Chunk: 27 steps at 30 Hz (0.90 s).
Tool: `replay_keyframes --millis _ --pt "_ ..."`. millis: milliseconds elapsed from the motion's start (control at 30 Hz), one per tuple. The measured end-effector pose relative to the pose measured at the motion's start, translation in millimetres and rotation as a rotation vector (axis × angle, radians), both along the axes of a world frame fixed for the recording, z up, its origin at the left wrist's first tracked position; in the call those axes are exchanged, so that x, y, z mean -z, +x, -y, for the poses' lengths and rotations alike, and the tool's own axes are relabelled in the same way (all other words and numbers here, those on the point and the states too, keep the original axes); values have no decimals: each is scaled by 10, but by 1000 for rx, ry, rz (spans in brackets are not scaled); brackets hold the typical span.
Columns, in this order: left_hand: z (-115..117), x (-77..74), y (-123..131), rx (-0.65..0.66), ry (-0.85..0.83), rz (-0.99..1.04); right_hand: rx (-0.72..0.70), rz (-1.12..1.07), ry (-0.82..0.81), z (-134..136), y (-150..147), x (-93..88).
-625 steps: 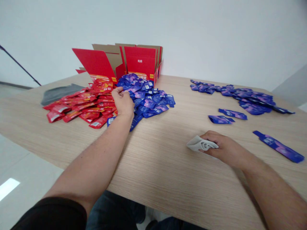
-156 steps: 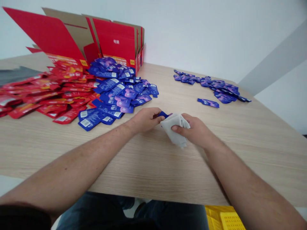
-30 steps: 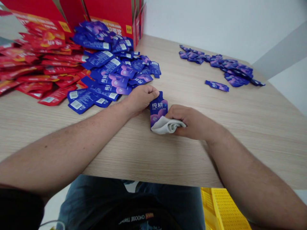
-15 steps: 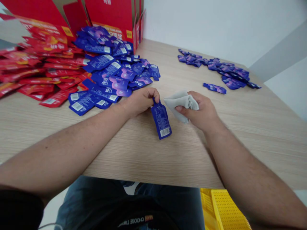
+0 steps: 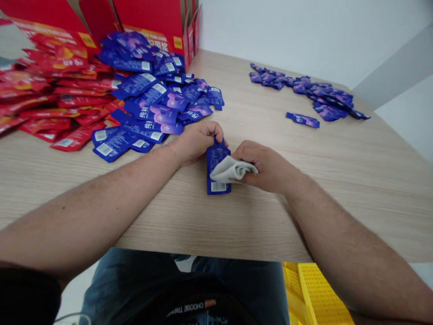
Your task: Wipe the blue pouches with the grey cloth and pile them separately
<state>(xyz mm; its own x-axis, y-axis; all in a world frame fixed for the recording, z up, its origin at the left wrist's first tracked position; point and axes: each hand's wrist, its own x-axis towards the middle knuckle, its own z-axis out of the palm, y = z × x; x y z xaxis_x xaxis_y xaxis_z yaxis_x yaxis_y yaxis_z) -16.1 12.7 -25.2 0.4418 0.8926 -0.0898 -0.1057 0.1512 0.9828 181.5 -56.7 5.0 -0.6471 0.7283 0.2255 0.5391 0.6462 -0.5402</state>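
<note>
Left hand (image 5: 199, 141) pinches the neck of a blue pouch (image 5: 215, 155), thumb and finger closed on it, so the pouch lies between the two hands, barcode side up and barcode end toward the person. Right hand (image 5: 265, 164) grips a folded pale cloth (image 5: 230, 169), which lies over the middle of the pouch. Whether the pouch rests on the table (image 5: 189, 221) or sits just above it, I cannot tell.

The step in hand looks like wiping the pouch's back. As I judge it, the next move calls for a firm pinch at the neck and light, flat pressure from the cloth, so the pouch doesn't fold or slip.

Nearest the body, a yellow crate (image 5: 324, 289) stands below the table edge, right of the person's jeans (image 5: 131, 275). Beyond the hands, to the left, a heap of blue pouches (image 5: 152, 97) lies against a heap of red pouches (image 5: 64, 101). To the right, one lone blue pouch (image 5: 302, 120) lies apart, near a line of blue pouches (image 5: 309, 90). Farthest back, red boxes (image 5: 149, 13) stand behind the heaps, and a white wall (image 5: 287, 31) closes the view.
</note>
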Motion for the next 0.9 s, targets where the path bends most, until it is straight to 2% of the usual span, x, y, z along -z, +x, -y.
replay_keyframes --millis 100,133,200,300,500,667,733,900 --pt "4 1 11 10 55 -82 318 -27 191 -69 -6 90" --pt "5 3 13 12 74 -106 378 -26 216 -85 -9 113" --pt "9 1 14 6 85 -116 405 -20 222 -95 -24 139" --pt "25 -23 13 -18 49 -53 317 -45 187 -47 -72 132" --pt "16 -56 0 -80 -66 19 -143 -55 -40 129 -209 113" --pt "-58 -9 -50 -104 -36 54 -228 -65 -154 126 -150 78" --pt "-86 6 -77 -93 -2 73 -158 -117 -156 74 -60 35" --pt "-127 11 -114 -77 91 18 282 -210 -238 -81 224 -15"
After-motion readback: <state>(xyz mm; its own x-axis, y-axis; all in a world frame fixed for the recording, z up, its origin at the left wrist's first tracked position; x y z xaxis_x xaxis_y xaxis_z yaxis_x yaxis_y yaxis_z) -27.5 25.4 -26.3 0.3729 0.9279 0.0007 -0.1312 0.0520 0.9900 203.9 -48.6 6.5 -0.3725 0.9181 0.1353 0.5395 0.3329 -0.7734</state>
